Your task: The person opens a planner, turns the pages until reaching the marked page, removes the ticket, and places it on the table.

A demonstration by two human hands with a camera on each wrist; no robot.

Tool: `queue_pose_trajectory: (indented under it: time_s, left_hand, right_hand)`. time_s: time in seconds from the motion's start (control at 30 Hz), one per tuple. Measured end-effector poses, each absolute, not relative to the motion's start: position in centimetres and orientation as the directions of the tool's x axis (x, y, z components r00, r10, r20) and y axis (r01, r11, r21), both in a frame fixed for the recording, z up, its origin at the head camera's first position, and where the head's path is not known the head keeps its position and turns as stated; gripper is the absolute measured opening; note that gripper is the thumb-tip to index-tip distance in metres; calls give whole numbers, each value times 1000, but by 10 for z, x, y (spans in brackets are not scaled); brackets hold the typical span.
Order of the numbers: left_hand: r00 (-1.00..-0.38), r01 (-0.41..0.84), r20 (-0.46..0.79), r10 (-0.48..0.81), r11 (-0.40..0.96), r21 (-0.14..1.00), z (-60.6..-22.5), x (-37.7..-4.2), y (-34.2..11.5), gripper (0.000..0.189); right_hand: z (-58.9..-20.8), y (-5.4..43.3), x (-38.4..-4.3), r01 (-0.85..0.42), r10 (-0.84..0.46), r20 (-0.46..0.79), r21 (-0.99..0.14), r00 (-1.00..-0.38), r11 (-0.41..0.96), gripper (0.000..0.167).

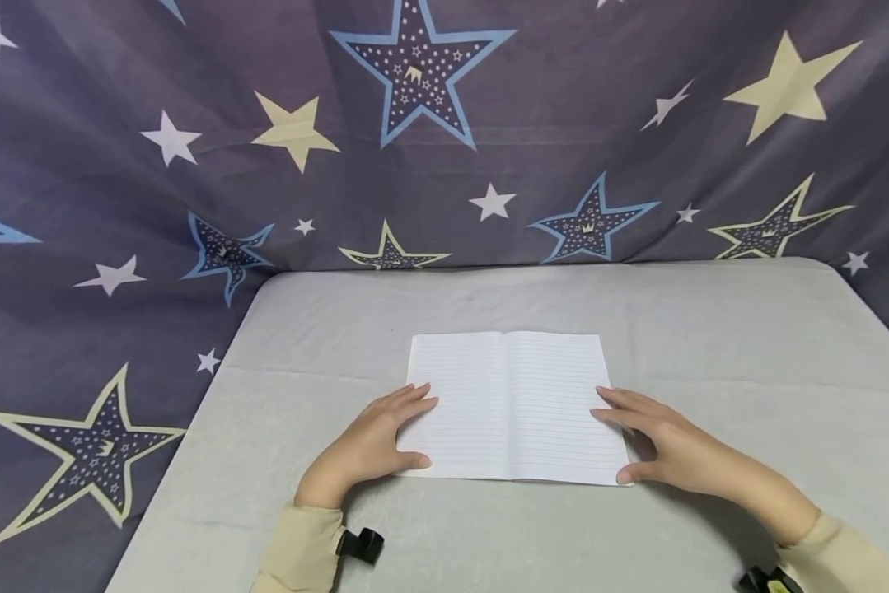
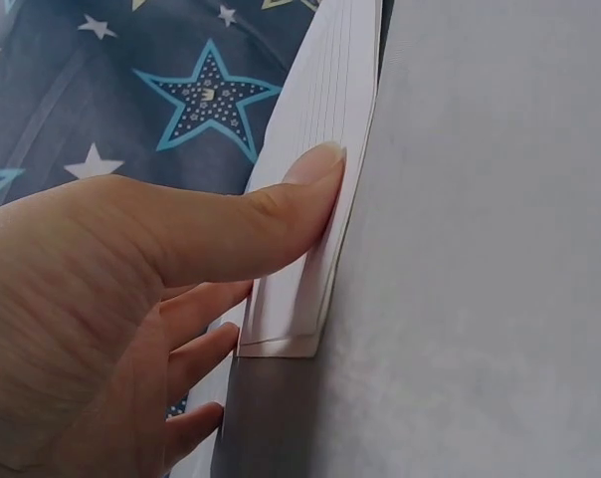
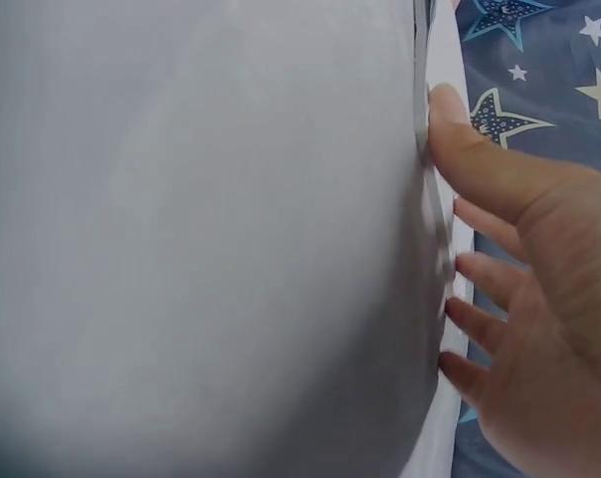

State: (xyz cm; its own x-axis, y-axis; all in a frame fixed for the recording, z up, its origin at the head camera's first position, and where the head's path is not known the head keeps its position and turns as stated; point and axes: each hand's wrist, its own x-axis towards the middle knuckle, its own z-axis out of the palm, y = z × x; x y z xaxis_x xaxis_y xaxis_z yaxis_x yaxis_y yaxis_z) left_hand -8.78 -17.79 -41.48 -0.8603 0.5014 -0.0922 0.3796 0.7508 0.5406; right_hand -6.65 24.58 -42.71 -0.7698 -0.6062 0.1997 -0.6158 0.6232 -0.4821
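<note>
An open notebook with lined white pages lies flat, its spine running away from me. My left hand rests at its left edge, thumb on the page near the lower corner and fingertips on the margin higher up. In the left wrist view the thumb presses on the lined page, the other fingers spread beside the edge. At the opposite side, my right hand has its thumb at the lower right corner and its fingertips on the page's right margin. The right wrist view shows these fingers loosely bent along the notebook's edge.
A pale grey cloth covers the table under the notebook. Dark fabric with printed stars hangs behind the table and along its left side. Black wrist straps sit at the beige sleeves.
</note>
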Motion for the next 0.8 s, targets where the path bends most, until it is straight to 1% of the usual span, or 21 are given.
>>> queue_pose_trajectory:
  time_s: [0.2, 0.33, 0.6, 0.8]
  left_hand:
    - [-866, 367, -95, 491, 754, 545, -415, -87, -179, 78]
    - [-866, 369, -93, 491, 755, 542, -415, -87, -178, 77]
    - [-865, 363, -110, 490, 761, 538, -416, -88, -178, 79]
    - [-866, 363, -106, 489, 759, 540, -415, -88, -178, 78]
  right_hand:
    - [-424, 237, -69, -590, -565, 199, -425, -801, 686, 70]
    - [-421, 231, -68, -562, -542, 178, -422, -821, 711, 68]
    - [-418, 230, -67, -545, -539, 143, -412, -830, 730, 83]
    - [-419, 225, -66, -535, -517, 156, -371, -842, 759, 73]
